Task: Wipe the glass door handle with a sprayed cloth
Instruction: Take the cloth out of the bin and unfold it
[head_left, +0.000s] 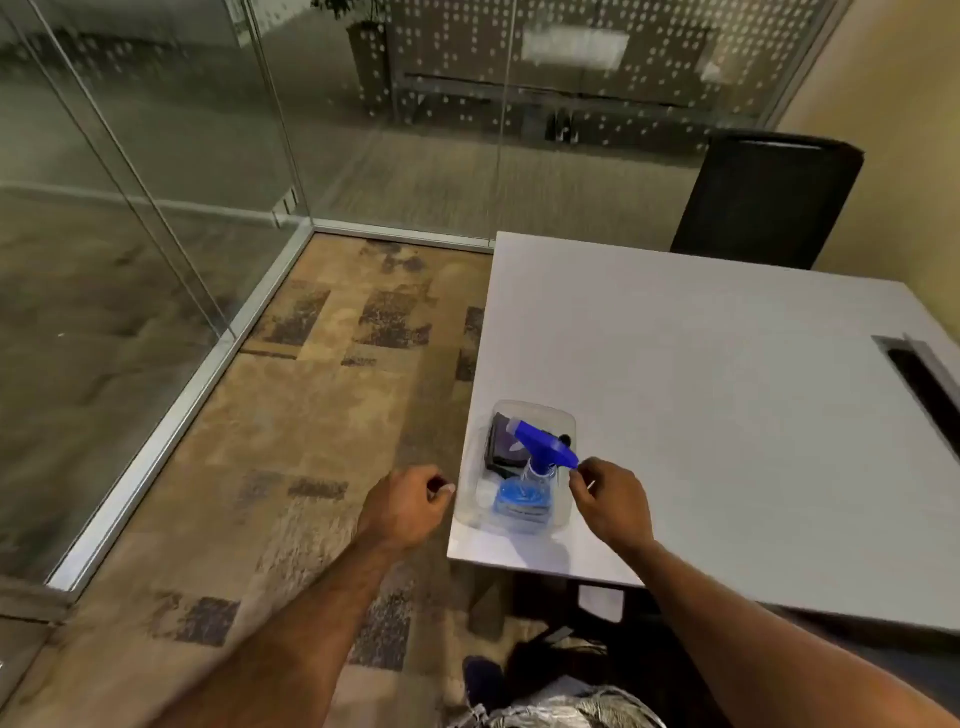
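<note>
A clear plastic tub (563, 415) sits on the near left corner of the white table (727, 415). Inside it stands a spray bottle (527, 483) with a blue trigger head and blue liquid, and behind it lies a dark folded cloth (501, 441). My right hand (610, 499) hovers just right of the bottle's head, fingers curled and almost touching the blue nozzle, holding nothing. Left of the tub, over the carpet, my left hand (410, 506) hangs loosely curled and empty. No door handle is in view.
Glass walls (171, 156) with metal frames run along the left and back. A black chair (769, 197) stands at the table's far side. A cable slot (919, 374) cuts into the table at the right. Patterned carpet (322, 395) covers the floor.
</note>
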